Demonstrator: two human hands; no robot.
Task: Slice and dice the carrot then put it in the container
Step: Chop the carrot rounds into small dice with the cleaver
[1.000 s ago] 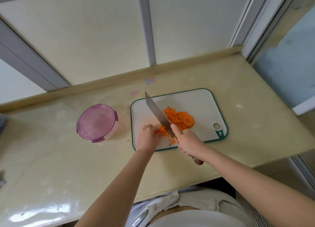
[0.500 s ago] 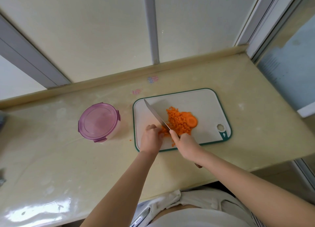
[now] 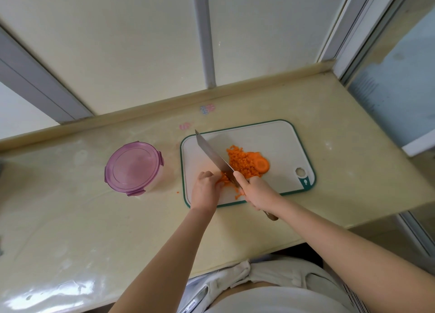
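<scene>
Head view, orange diced carrot (image 3: 242, 163), heaped

Pale surface (image 3: 341, 129) beneath frosted panels (image 3: 117, 42), in soft even light.
From where I stand, the glossy cream-yellow surface runs left to right, with a bright glare patch (image 3: 47, 294) at its near left corner and faint pale smudges. A raised lip (image 3: 141, 112) of the same colour lines its far edge. Behind that rise the cream frosted panels, split by grey-white frame bars (image 3: 203, 42). On the far right a white frame (image 3: 337, 30) meets a bluish pane (image 3: 400, 96). Two small pink and blue marks (image 3: 207, 108) sit near the lip.
</scene>
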